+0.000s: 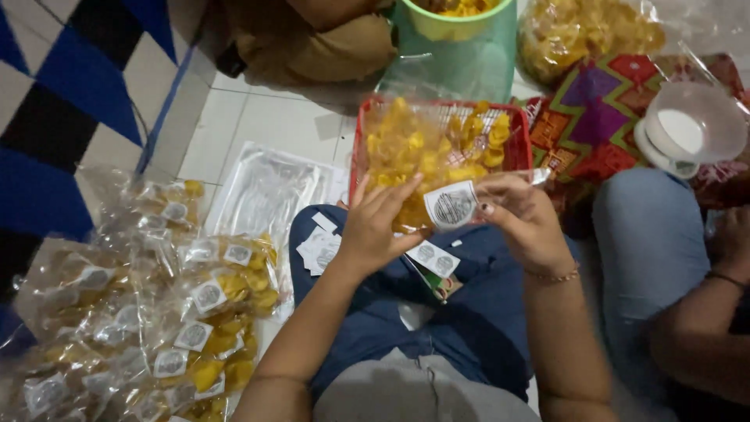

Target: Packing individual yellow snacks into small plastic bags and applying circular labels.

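Mid-batch by the look of it. Left hand [375, 227] and right hand [519, 215] both up over the lap, pinching a clear bag [414, 199] of yellow chips between them, fingers closed narrow on its top edge. Round-print white label [451, 205] sitting on the bag's front, right thumb next to it, so probably just being pressed on or the bag being closed; hard to tell which.

Done so far: big pile of labelled bags [156, 312] heaped on the floor to the left. Left to go: red basket [516, 152] just behind the hands, plenty of loose chips [437, 141] in it, plus spare labels [320, 248] scattered on the knee. Roughly halfway, maybe more, judging by pile versus basket.
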